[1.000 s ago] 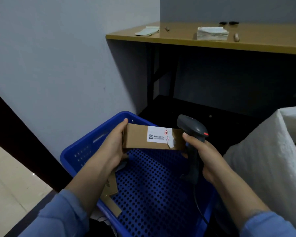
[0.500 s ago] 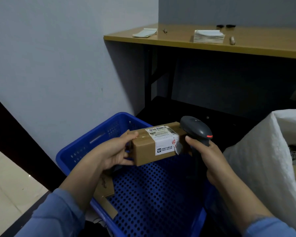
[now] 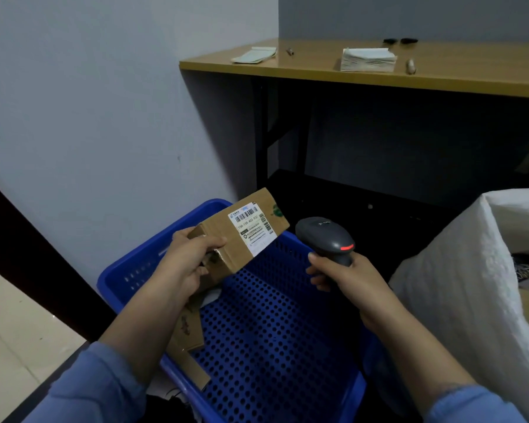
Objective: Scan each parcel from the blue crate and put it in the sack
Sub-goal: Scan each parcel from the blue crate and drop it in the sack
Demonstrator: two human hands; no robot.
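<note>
My left hand (image 3: 186,264) grips the near end of a small brown cardboard parcel (image 3: 226,239), held tilted above the blue crate (image 3: 257,331) with its white barcode label (image 3: 251,225) facing up. To its right, my right hand (image 3: 339,274) holds a dark grey barcode scanner (image 3: 324,236) by the handle; a red light glows on its head. The scanner sits just right of the parcel, apart from it. The white sack (image 3: 458,285) stands open at the right edge.
More cardboard pieces (image 3: 187,334) lie in the crate's near-left corner under my left forearm. A wooden table (image 3: 364,76) at the back carries stacks of paper (image 3: 368,59) and small items. A pale wall is on the left.
My left hand has turned and lifted the parcel so its barcode label now faces up. The scanner has drawn slightly right, away from the parcel.
</note>
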